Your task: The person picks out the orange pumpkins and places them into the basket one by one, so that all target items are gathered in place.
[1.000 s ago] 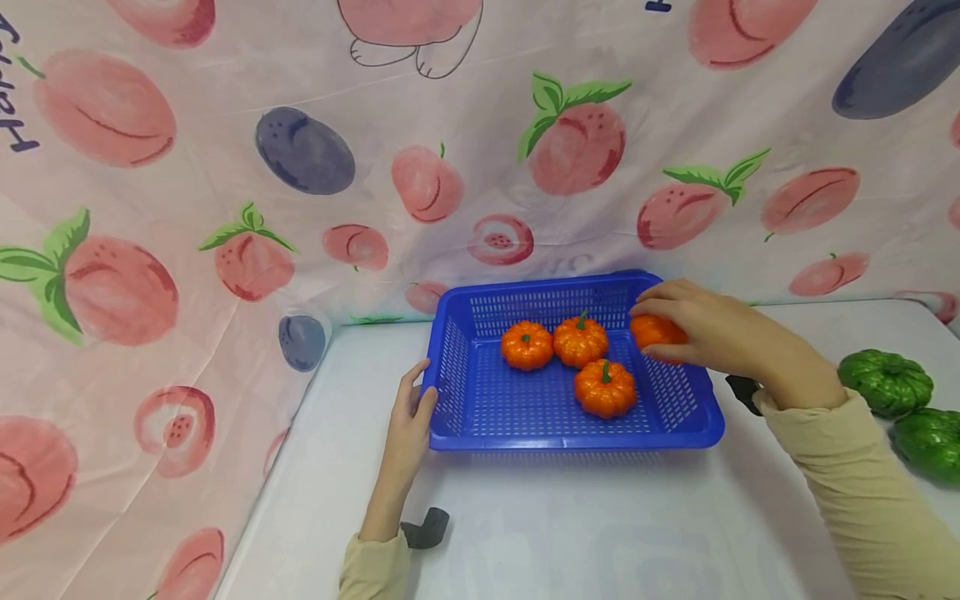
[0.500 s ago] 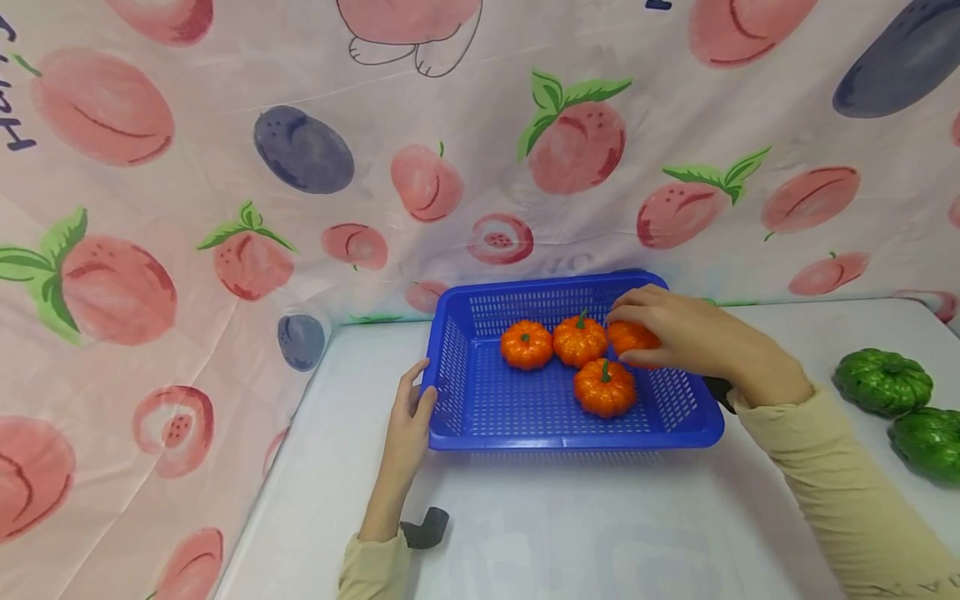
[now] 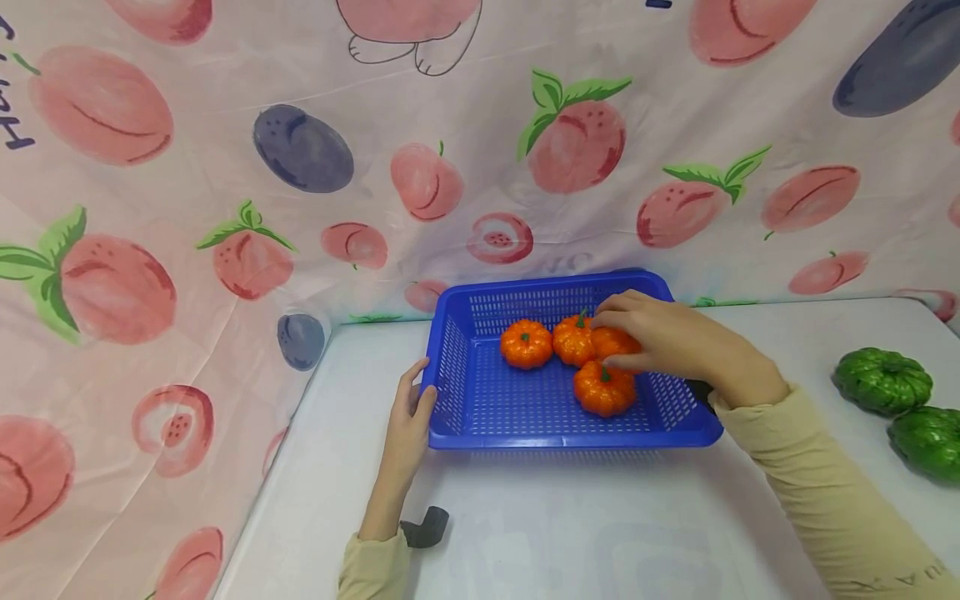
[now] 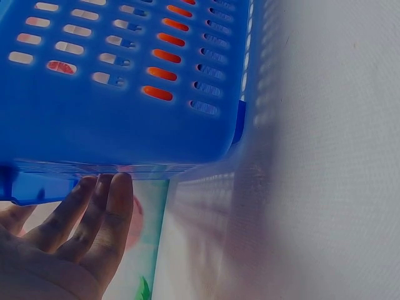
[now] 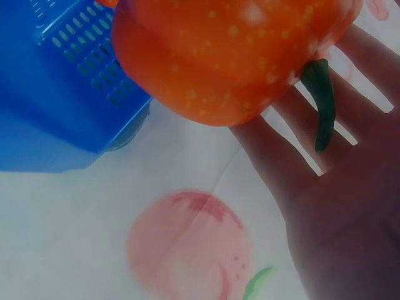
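Note:
A blue slotted plastic basket (image 3: 570,442) stands on the white table in the head view. My left hand (image 3: 405,433) rests on its left end; in the left wrist view the fingers (image 4: 115,215) lie straight against the wall. My right hand (image 3: 671,342) grips a small orange pumpkin (image 3: 613,340) over the basket's right half. The right wrist view shows that pumpkin's green stem (image 5: 320,103) pointing toward the palm. Three other orange pumpkins are in the basket: one on the left (image 3: 526,344), one at the back (image 3: 572,340) and one in front (image 3: 603,389).
Two green pumpkins, one farther back (image 3: 883,382) and one nearer (image 3: 930,443), sit on the table at the right. A pink cloth (image 3: 465,108) printed with fruit hangs behind and to the left. Black pieces show at the wrists.
My right hand has carried its pumpkin left from the basket's right wall to the other pumpkins. The left hand and the basket have stayed in place.

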`<state>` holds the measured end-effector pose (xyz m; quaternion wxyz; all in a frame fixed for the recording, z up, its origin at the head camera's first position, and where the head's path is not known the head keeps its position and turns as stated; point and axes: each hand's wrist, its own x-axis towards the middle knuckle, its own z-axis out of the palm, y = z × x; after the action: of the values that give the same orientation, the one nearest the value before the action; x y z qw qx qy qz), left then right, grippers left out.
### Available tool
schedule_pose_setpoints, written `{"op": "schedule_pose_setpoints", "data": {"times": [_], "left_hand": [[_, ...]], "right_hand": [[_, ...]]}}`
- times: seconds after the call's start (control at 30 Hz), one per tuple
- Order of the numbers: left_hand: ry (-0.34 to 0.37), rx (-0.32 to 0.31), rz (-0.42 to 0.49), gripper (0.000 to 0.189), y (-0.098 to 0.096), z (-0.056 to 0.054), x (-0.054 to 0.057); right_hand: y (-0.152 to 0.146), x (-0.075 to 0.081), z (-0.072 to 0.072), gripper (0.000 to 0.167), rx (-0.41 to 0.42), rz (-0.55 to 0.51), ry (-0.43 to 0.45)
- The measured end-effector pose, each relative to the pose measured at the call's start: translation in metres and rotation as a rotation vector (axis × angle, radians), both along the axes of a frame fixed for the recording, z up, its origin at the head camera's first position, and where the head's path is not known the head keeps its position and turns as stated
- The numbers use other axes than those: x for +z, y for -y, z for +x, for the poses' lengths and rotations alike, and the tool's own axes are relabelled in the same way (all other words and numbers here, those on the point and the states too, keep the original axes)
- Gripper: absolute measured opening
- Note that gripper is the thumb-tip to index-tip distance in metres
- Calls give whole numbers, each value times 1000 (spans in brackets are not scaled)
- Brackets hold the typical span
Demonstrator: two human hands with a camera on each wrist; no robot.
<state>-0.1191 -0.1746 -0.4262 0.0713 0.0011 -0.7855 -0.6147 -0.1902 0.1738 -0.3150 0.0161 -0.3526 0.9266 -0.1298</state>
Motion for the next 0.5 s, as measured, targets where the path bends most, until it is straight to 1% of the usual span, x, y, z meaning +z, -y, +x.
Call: {"op": "schedule_pose_setpoints", "data": {"times": [0.2, 0.37, 0.5], "left_hand": [[-1, 2, -5, 45, 0, 0, 1], [0, 1, 0, 45, 0, 0, 1], [5, -1, 8, 45, 0, 0, 0]], "right_hand": [[8, -2, -1, 47, 33, -8, -24], [15, -3, 1, 46, 21, 16, -6], [21, -5, 2, 46, 31, 12, -6]]}}
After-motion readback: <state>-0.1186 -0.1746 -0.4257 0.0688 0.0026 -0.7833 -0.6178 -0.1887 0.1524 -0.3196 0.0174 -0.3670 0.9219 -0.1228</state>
